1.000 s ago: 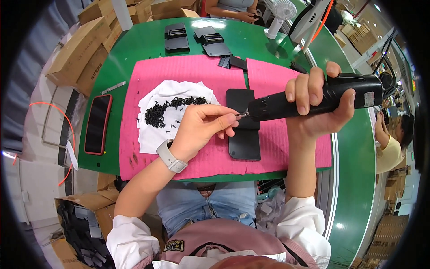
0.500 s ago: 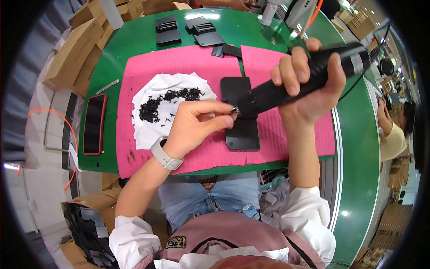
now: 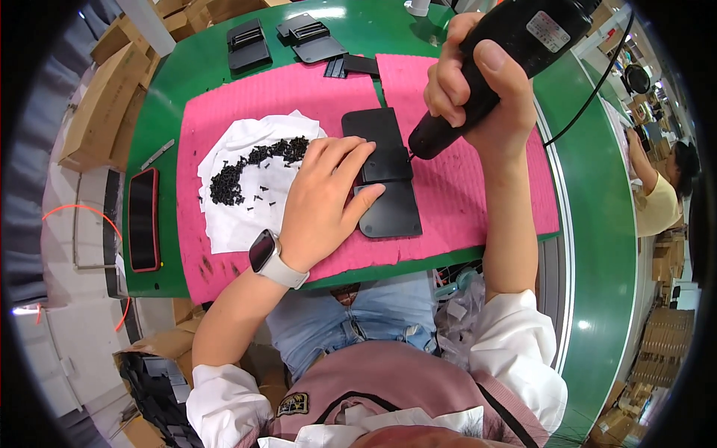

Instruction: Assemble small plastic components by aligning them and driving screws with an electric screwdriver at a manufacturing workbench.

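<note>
My right hand (image 3: 489,97) is wrapped round a black electric screwdriver (image 3: 515,56). The tool slants down to the left, its bit close to the right edge of a black two-panel plastic part (image 3: 394,209). Whether the bit touches that part I cannot tell. My left hand (image 3: 325,201) lies with fingers stretched and thumb apart, fingertips on the part's left side near the seam between its panels. Behind that hand, small black screws (image 3: 228,185) are heaped on a white cloth (image 3: 231,231).
A pink ribbed mat (image 3: 463,216) covers part of the green table (image 3: 582,224). Two similar black parts (image 3: 249,46) (image 3: 317,45) and small black strips (image 3: 358,66) sit at the back. A red-edged phone (image 3: 144,220) and a metal blade-like tool (image 3: 157,153) lie left. A cable (image 3: 590,104) trails from the screwdriver.
The left hand's thumb and index finger, earlier pinched at the screwdriver's bit, have come away and spread onto the black part. The screwdriver now points more steeply down at the part's right edge.
</note>
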Motion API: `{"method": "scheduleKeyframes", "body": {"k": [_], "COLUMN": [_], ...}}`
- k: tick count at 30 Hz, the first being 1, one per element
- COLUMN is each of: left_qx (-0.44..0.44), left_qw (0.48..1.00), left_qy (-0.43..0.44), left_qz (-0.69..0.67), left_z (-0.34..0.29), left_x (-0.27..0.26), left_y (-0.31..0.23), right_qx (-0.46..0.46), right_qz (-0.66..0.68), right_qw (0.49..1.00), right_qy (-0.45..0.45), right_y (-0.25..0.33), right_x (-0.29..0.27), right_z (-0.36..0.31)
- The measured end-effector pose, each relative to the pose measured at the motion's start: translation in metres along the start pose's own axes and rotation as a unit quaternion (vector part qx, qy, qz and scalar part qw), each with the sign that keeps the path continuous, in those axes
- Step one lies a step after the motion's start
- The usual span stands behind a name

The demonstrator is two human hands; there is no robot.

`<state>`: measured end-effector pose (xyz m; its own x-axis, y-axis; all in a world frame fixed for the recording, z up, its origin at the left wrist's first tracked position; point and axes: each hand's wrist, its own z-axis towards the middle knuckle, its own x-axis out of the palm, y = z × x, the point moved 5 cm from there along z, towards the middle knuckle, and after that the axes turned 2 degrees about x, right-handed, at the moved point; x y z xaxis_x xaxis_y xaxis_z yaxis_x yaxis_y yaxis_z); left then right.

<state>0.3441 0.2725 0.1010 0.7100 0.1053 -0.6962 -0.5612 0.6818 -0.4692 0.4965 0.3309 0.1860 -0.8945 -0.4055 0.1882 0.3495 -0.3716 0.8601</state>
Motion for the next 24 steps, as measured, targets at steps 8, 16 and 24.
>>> {"method": "scheduleKeyframes", "body": {"k": [8, 16, 24], "left_qx": [-0.012, -0.01, 0.002], "left_qw": [0.999, 1.0, 1.0], "left_qy": [-0.025, -0.022, -0.022], "left_qz": [-0.023, -0.018, -0.007], "left_z": [0.002, 0.004, 0.011], "left_x": [-0.001, -0.002, -0.002], "left_y": [0.004, 0.004, -0.001], "right_qx": [-0.004, 0.016, -0.005], "right_qz": [0.02, 0.072, -0.122], "right_qw": [0.997, 0.993, 0.991], "right_qy": [0.08, 0.093, 0.059], "right_y": [-0.007, -0.013, 0.003], "right_x": [0.011, 0.01, 0.02], "right_z": [0.003, 0.004, -0.004]}}
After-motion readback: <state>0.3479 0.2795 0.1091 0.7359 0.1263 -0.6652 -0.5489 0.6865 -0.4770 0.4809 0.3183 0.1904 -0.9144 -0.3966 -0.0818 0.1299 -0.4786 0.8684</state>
